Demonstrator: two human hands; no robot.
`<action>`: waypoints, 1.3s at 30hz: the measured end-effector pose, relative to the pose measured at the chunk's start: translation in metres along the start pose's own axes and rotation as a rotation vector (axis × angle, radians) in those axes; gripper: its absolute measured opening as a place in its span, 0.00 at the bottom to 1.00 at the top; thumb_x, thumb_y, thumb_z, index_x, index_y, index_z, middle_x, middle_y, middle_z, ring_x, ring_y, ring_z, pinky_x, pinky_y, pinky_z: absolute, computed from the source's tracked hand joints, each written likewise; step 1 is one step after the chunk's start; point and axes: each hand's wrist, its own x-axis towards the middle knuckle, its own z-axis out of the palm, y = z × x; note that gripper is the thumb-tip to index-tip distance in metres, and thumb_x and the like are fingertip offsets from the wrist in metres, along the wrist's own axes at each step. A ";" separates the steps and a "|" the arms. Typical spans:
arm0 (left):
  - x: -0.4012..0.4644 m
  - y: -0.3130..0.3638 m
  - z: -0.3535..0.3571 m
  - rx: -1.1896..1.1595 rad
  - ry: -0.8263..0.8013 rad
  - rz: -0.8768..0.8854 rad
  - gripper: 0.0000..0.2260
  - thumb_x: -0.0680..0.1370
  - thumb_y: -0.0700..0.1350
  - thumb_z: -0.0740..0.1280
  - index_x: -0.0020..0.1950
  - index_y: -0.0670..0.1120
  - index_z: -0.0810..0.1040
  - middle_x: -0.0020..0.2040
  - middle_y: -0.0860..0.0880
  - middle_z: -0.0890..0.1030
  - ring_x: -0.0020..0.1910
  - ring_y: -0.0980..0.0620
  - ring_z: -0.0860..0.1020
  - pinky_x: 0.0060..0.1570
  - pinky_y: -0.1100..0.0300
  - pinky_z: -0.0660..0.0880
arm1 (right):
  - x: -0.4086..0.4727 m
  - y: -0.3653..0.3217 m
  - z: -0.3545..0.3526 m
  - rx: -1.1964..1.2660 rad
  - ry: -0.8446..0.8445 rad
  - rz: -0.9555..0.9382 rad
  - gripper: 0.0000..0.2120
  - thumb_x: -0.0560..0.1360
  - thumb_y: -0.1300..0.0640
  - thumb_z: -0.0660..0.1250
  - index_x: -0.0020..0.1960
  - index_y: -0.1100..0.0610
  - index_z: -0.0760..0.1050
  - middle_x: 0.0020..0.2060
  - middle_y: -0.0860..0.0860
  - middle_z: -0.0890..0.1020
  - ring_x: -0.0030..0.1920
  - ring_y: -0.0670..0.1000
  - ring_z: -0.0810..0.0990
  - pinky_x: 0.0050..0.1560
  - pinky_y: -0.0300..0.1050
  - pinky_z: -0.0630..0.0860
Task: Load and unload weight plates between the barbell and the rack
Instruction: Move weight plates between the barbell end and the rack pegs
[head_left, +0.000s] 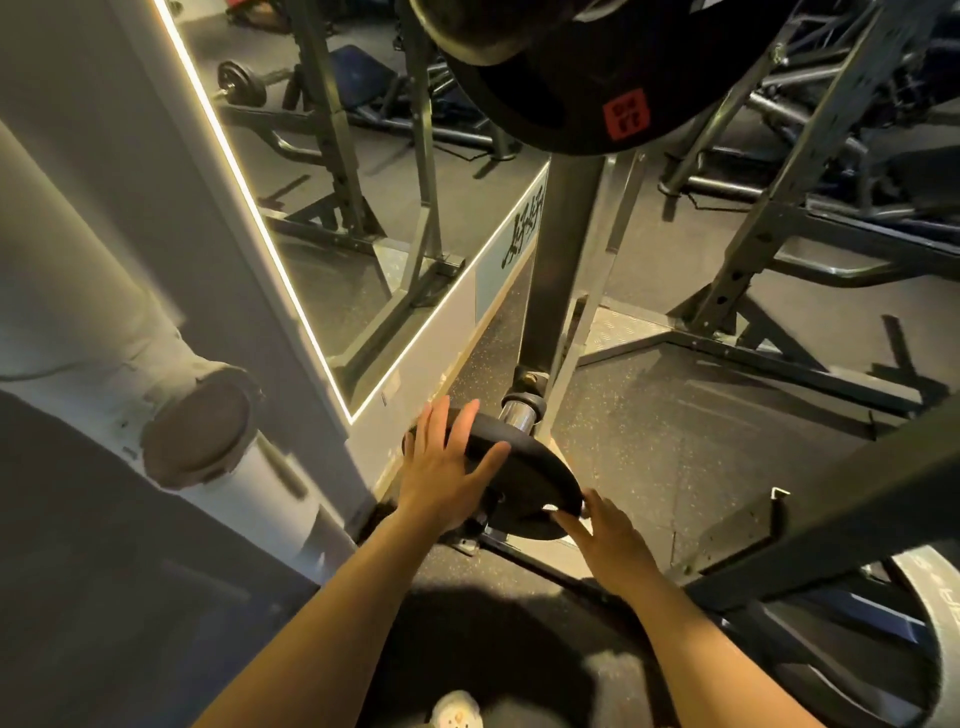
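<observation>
Small black plate (519, 483) sits low on the rack's chrome peg (519, 410); I keep my left hand (447, 467) flat, fingers straight, on its rim and right hand (602, 535) extended at the opposite edge, presumably steadying its slide.

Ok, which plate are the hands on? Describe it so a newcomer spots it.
Follow the rack's dark upright post beside the wall mirror down to its chrome peg near the floor. The small black plate sits there between the left hand and right hand, far smaller than the red-labelled plate overhead.
</observation>
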 end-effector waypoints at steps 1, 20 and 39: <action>-0.002 0.009 0.002 -0.001 0.033 0.045 0.36 0.74 0.72 0.45 0.78 0.57 0.51 0.79 0.49 0.49 0.78 0.45 0.45 0.75 0.40 0.48 | -0.001 0.004 0.000 0.009 -0.066 0.027 0.28 0.78 0.37 0.54 0.73 0.51 0.63 0.66 0.53 0.72 0.66 0.54 0.71 0.63 0.48 0.70; 0.022 -0.021 -0.022 -0.461 0.004 -0.312 0.19 0.80 0.56 0.59 0.66 0.47 0.70 0.64 0.49 0.69 0.58 0.50 0.70 0.53 0.61 0.69 | 0.046 -0.080 -0.008 0.006 0.435 -0.449 0.23 0.73 0.37 0.63 0.51 0.57 0.77 0.42 0.53 0.83 0.39 0.53 0.82 0.37 0.39 0.78; 0.018 0.003 -0.009 -0.279 0.171 0.036 0.16 0.79 0.52 0.58 0.62 0.45 0.64 0.68 0.36 0.71 0.69 0.35 0.69 0.65 0.36 0.68 | 0.041 -0.091 -0.036 0.247 0.108 -0.382 0.26 0.72 0.43 0.71 0.65 0.52 0.70 0.55 0.50 0.79 0.53 0.51 0.78 0.50 0.37 0.73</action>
